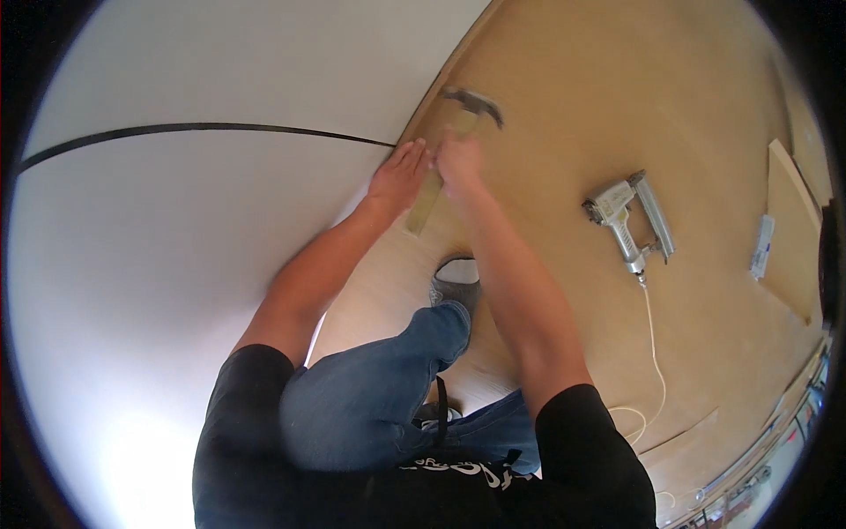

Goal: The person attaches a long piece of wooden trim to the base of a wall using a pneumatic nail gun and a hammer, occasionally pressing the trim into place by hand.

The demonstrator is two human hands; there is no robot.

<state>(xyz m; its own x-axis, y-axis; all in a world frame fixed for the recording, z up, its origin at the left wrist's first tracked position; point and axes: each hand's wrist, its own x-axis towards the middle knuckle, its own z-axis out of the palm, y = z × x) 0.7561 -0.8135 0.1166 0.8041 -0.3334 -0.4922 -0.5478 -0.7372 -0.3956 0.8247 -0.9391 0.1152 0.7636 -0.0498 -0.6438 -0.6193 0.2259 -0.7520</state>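
My right hand (458, 163) grips the wooden handle of a claw hammer (471, 104), whose dark head is blurred just above my fingers. My left hand (401, 175) rests with its fingers together where the white wall meets the wooden floor (564, 97), touching the right hand. The hammer's handle runs down between both hands toward my knee. Whether the left hand pinches something small is hidden.
A grey pneumatic nail gun (633, 220) lies on the floor to the right, its pale hose (654, 353) trailing toward me. A wooden board (789, 229) with a small white box (762, 247) lies at far right. A black stripe (203, 130) crosses the white wall. My knee and shoe are below the hands.
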